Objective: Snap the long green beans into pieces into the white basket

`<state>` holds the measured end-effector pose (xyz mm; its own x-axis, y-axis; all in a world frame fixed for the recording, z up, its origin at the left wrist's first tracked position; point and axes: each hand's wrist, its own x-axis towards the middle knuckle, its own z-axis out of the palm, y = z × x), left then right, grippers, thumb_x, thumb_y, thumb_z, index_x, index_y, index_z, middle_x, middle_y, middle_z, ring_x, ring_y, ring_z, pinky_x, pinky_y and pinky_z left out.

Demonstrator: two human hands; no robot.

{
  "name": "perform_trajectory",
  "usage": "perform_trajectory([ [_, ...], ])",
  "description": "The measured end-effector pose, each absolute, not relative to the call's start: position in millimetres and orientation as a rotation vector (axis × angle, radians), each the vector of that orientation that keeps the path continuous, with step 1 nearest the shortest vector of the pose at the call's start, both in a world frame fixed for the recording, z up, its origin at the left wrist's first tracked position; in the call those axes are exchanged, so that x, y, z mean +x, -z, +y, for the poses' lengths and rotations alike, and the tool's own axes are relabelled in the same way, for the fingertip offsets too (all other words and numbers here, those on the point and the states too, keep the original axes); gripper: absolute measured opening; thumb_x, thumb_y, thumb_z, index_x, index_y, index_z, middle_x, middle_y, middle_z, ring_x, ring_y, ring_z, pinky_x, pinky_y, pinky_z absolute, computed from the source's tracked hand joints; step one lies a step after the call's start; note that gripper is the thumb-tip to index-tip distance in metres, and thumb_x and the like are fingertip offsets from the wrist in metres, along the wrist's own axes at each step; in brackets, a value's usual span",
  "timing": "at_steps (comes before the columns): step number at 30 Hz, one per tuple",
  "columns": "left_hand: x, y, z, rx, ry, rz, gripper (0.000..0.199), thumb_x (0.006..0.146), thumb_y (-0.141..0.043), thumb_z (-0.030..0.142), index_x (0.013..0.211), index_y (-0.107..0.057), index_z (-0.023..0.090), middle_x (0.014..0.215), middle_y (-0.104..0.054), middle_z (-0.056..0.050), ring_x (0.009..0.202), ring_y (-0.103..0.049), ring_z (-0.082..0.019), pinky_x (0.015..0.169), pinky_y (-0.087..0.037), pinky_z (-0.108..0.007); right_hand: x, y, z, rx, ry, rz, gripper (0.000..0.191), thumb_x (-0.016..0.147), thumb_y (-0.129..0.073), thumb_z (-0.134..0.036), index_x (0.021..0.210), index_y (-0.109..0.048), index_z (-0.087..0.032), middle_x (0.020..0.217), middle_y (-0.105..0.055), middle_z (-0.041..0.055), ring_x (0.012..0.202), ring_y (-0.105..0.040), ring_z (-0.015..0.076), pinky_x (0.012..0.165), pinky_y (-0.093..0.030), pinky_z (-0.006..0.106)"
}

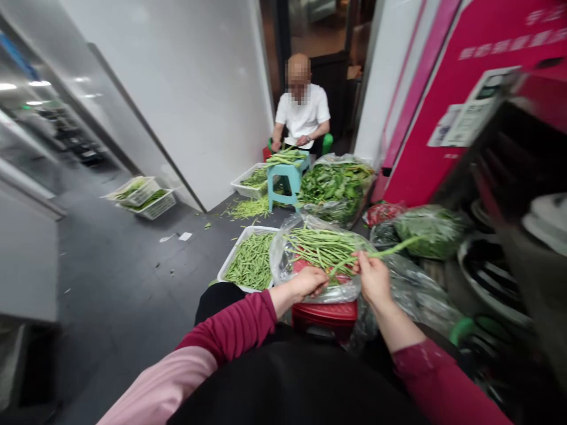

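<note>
Between my hands stretches a long green bean (394,249), its far end sticking out to the right. My right hand (370,271) is closed around its middle. My left hand (311,281) pinches the bean's lower left end. Beneath them a clear plastic bag (280,260) lies opened out on a red stool (325,313), with a heap of whole long beans (323,247) in it. Left of the bag stands a white basket (225,267) full of short cut bean pieces (250,260).
Opposite, a person in a white shirt (305,112) handles green stalks (286,156) on a blue stool (287,174). Bagged leafy greens (336,183) stand beside it. Two white baskets (153,206) sit by the wall on the left. Trimmings (250,208) litter the floor.
</note>
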<state>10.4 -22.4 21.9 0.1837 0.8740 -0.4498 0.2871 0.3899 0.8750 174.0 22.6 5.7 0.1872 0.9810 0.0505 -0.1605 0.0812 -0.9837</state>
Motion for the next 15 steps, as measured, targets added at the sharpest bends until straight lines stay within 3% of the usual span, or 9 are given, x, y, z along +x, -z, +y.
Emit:
perform_trajectory([
  [4,1,-19,2,1.368,-0.433,1.681,0.029,0.06,-0.066,0.025,0.044,-0.044,0.015,0.037,-0.033,0.007,0.037,-0.029,-0.004,0.039,-0.02,-0.019,178,-16,23,-1.157,-0.935,-1.231,0.033,0.076,-0.052,-0.051,0.071,-0.06,-0.018,0.068,-0.056,0.0027,0.063,-0.05,0.0159,0.062,-0.041,0.029],
  [7,-4,-35,19,1.35,-0.507,1.602,0.032,0.052,-0.075,0.033,0.054,-0.049,0.014,0.042,-0.038,0.008,0.039,-0.03,-0.003,0.04,-0.02,-0.019,176,-21,19,-1.009,-1.389,-1.169,0.037,0.076,-0.05,-0.056,0.066,-0.05,-0.021,0.064,-0.053,0.0006,0.057,-0.05,0.0146,0.054,-0.042,0.027],
  [11,7,-69,36,1.171,-0.679,1.184,0.046,0.061,-0.067,0.051,0.087,-0.055,0.015,0.055,-0.047,0.006,0.038,-0.031,-0.002,0.037,-0.018,-0.017,170,-24,12,-0.729,-2.011,-1.061,0.041,0.076,-0.046,-0.062,0.069,-0.042,-0.022,0.045,-0.035,-0.0083,0.034,-0.03,0.0076,0.036,-0.031,0.021],
  [15,17,-87,54,0.978,-0.846,1.013,0.041,0.068,-0.061,0.052,0.084,-0.053,0.014,0.048,-0.033,0.009,0.034,-0.02,-0.001,0.034,-0.01,-0.016,167,-28,6,-0.665,-2.206,-0.954,0.041,0.077,-0.047,-0.06,0.072,-0.046,-0.019,0.044,-0.026,-0.0103,0.034,-0.019,0.0045,0.033,-0.021,0.017],
])
